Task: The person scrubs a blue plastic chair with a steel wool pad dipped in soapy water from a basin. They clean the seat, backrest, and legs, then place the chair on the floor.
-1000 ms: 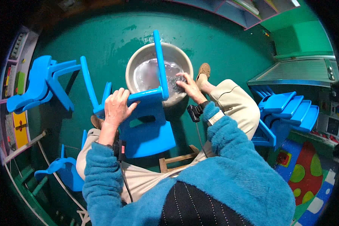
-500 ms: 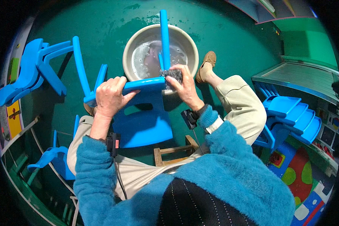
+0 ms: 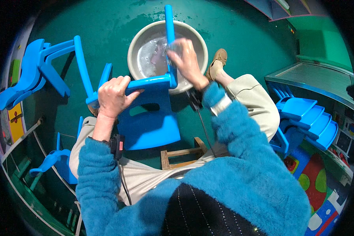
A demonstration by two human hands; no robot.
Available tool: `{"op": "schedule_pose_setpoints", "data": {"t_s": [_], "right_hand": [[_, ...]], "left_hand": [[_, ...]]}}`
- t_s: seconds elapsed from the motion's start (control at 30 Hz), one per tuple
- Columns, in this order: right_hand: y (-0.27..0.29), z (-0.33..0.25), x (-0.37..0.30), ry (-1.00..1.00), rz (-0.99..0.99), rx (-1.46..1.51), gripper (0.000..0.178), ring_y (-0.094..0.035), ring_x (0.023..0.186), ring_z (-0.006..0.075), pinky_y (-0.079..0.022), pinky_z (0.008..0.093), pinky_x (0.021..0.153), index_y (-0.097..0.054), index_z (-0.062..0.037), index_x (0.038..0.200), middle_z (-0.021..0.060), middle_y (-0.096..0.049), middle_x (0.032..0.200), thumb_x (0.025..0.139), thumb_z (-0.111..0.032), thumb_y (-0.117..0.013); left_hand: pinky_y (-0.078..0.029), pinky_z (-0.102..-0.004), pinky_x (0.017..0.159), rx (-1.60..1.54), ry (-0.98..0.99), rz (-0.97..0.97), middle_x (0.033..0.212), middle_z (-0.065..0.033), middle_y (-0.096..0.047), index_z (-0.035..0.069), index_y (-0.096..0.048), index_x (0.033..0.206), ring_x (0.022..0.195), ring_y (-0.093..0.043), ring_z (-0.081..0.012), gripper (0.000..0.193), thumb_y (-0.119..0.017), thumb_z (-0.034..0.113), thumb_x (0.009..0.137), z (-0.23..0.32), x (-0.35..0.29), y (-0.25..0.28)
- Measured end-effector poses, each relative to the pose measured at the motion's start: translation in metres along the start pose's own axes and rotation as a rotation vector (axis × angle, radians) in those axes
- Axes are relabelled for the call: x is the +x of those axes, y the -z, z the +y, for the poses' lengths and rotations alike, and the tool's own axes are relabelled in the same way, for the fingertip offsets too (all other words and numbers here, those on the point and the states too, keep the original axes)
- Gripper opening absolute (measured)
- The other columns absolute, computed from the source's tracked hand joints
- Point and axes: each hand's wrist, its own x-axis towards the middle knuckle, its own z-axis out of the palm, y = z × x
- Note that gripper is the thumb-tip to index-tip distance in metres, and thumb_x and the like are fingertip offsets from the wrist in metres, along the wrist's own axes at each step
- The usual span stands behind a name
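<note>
A small blue plastic chair lies tipped over in front of my knees, its oval-slotted panel toward me and its legs pointing away. My left hand is closed around the chair's near bar, thumb on the inner side. My right hand is closed against the right chair leg, partway along it. Motion blurs its fingers, and the dark grey scouring pad held in them is mostly hidden. Beneath that leg stands a round pale basin with cloudy, foamy water and a pinkish thing in it.
Stacked blue chairs stand at the left, with another blue chair below them. More blue chairs are stacked at the right, beside a metal-topped unit. A wooden stool is between my legs. Water wets the green floor.
My right hand has slid away from me along the chair leg, from the corner joint up over the basin. My left hand keeps its grip on the bar.
</note>
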Motion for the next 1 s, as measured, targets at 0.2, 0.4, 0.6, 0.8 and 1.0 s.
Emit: {"op": "schedule_pose_setpoints", "data": {"t_s": [0.2, 0.4, 0.6, 0.8, 1.0], "right_hand": [[0.004, -0.019, -0.004, -0.264, -0.127, -0.027, 0.031, -0.056, 0.105, 0.0365, -0.044, 0.0422, 0.094, -0.057, -0.0063, 0.112, 0.0185, -0.053, 0.105, 0.087, -0.021, -0.071], [-0.001, 0.012, 0.028, -0.118, -0.029, 0.064, 0.035, -0.054, 0.107, 0.0379, -0.044, 0.0444, 0.094, -0.055, -0.0063, 0.114, 0.02, -0.052, 0.109, 0.089, -0.025, -0.07], [-0.009, 0.03, -0.009, -0.095, -0.024, 0.079, 0.038, -0.054, 0.115, 0.035, -0.041, 0.0438, 0.101, -0.052, -0.0033, 0.117, 0.0197, -0.055, 0.117, 0.09, -0.025, -0.068], [-0.026, 0.051, 0.031, -0.12, -0.002, 0.032, 0.044, -0.056, 0.112, 0.0373, -0.044, 0.0451, 0.097, -0.049, -0.003, 0.12, 0.0229, -0.056, 0.117, 0.089, -0.027, -0.069], [-0.028, 0.055, 0.125, -0.166, 0.023, 0.071, 0.049, -0.056, 0.106, 0.0432, -0.046, 0.0491, 0.092, -0.047, -0.0022, 0.119, 0.028, -0.057, 0.11, 0.087, -0.03, -0.071]], "left_hand": [[-0.05, -0.034, 0.054, 0.005, 0.005, -0.033, 0.068, -0.0044, -0.06, 0.012, -0.058, 0.077, 0.061, -0.063, -0.0204, 0.043, -0.079, 0.05, 0.073, -0.001, 0.001, 0.001], [-0.05, -0.0337, 0.055, -0.012, 0.033, -0.023, 0.068, -0.0041, -0.06, 0.012, -0.057, 0.075, 0.061, -0.063, -0.0206, 0.043, -0.078, 0.049, 0.074, 0.002, 0.0, 0.003], [-0.05, -0.0361, 0.057, -0.034, 0.028, -0.015, 0.067, -0.0051, -0.058, 0.012, -0.057, 0.076, 0.063, -0.063, -0.0224, 0.042, -0.08, 0.046, 0.071, 0.0, 0.001, 0.002], [-0.05, -0.0362, 0.058, -0.053, 0.041, -0.002, 0.067, -0.0044, -0.058, 0.012, -0.057, 0.076, 0.064, -0.062, -0.0215, 0.042, -0.08, 0.048, 0.072, 0.0, -0.003, -0.001], [-0.049, -0.0367, 0.055, -0.078, 0.04, 0.021, 0.067, -0.0051, -0.055, 0.011, -0.053, 0.074, 0.063, -0.061, -0.0237, 0.048, -0.081, 0.049, 0.068, -0.005, 0.001, -0.003]]}}
